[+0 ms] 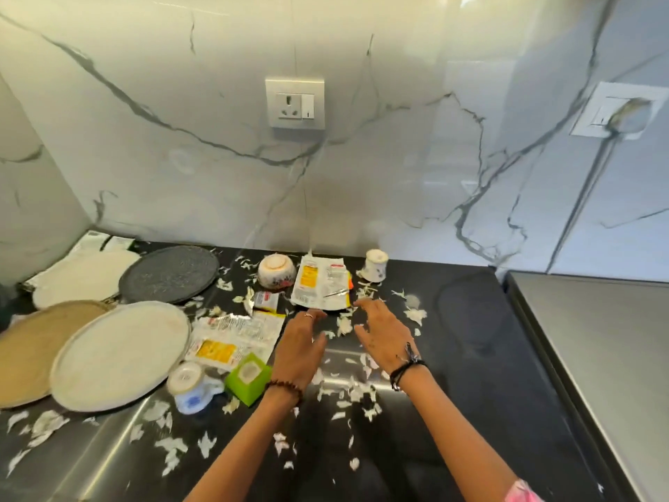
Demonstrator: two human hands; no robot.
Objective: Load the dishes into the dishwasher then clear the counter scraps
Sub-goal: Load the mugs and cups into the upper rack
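Note:
Several round plates lie at the left of the black counter (470, 338): a dark grey plate (168, 274), a white plate (121, 355), a tan plate (32, 347) and a cream plate (83, 277). An upturned floral bowl (277, 271) and an upturned white cup (374, 265) stand near the wall. A blue-patterned cup (190, 385) lies beside a green box (249, 380). Torn wrappers (320, 284) and white scraps (344, 393) litter the counter. My left hand (300, 344) and my right hand (383, 331) hover over the scraps, fingers spread, holding nothing.
A marble wall with a socket (295, 103) rises behind the counter. A second socket (615, 112) is at the right. A steel surface (597, 356) adjoins the counter's right edge. Another wrapper (231, 336) lies between the white plate and my left hand.

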